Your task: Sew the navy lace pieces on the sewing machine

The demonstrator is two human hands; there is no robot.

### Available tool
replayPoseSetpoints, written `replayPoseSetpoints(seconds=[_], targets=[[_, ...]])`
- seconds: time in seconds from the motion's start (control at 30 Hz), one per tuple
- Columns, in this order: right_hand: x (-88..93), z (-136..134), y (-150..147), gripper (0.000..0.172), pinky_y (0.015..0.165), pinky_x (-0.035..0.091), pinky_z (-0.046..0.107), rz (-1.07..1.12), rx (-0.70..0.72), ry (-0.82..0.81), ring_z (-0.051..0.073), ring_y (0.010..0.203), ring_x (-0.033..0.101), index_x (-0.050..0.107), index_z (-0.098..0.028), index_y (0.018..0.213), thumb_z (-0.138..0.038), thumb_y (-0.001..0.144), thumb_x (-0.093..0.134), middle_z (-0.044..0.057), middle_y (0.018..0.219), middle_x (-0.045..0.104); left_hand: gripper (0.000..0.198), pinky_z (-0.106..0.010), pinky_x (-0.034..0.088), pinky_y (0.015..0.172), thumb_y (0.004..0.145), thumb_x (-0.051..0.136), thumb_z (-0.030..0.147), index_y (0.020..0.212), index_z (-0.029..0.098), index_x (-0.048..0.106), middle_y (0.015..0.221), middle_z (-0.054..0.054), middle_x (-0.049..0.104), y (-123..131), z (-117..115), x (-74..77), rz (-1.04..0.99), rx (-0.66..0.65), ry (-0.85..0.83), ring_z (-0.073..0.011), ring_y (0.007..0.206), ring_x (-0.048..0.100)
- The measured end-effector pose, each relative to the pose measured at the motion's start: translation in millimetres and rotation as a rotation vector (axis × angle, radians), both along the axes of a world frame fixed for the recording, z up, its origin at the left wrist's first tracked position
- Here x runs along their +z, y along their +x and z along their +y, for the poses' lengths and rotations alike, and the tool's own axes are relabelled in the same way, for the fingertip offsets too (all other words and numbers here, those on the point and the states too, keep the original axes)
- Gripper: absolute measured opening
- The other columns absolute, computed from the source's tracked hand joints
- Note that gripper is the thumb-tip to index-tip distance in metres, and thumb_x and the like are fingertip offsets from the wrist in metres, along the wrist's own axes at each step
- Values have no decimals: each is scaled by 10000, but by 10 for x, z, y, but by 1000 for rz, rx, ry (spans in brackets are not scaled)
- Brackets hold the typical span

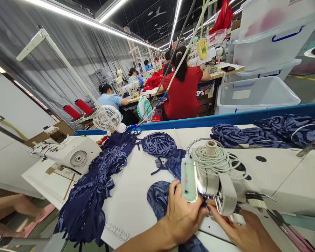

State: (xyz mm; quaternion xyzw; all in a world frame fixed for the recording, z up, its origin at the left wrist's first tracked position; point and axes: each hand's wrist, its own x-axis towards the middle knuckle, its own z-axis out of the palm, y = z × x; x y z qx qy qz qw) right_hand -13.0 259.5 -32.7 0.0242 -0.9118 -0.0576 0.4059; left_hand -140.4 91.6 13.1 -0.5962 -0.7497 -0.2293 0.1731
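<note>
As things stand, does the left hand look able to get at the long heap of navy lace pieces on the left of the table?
Probably yes. The left hand rests on a navy piece by the sewing machine head, and only bare white table lies between it and the heap.

Navy swirl-print fabric [157, 201]; white machine [217, 178]; red thread cones [78, 109]; blue table edge [225, 119].

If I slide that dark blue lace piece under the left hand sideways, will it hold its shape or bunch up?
Probably it bunches: the lace piece lies limp and creased under the left hand, like the crumpled pile beside it. It looks thin and light. The smooth white table may let it slip easily.
</note>
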Motion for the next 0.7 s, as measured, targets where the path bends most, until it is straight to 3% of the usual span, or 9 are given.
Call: replayPoseSetpoints(seconds=[0.13,0.27,0.37,0.53,0.7], targets=[[66,-12,63,487,550,420,293,2,-5,60,144,531,561,704,-223,1099,33,792,426,3,690,686,94,-526,526,906,956,520,235,939,182,597,991,-108,647,-43,53,-40,-58,-8,-11,-276,926,600],[97,-119,102,509,692,482,319,-31,85,85,166,799,679,679,-199,1149,26,855,330,38,1003,755,117,-562,482,969,965,500,210,936,190,612,951,-79,651,-65,41,-36,-182,21,11,-259,927,590],[70,-198,109,427,773,513,316,-24,106,-33,196,963,681,639,-250,1290,-143,944,413,45,1098,741,129,-548,462,1025,956,535,235,952,208,661,978,-73,667,-90,50,-15,-309,14,-32,-262,984,592],[41,-161,150,436,787,536,329,-32,57,-122,225,974,678,593,-252,1387,-317,972,477,66,1027,742,209,-531,443,1100,981,509,281,955,253,714,1040,-62,691,-117,77,35,-494,19,-142,-271,1106,574],[190,7,166,366,683,508,285,-35,91,-100,163,824,689,669,-276,1238,-198,986,415,18,980,762,196,-517,455,1092,978,513,275,1001,221,701,1084,-83,683,-89,56,42,-526,35,-172,-264,1097,579]])
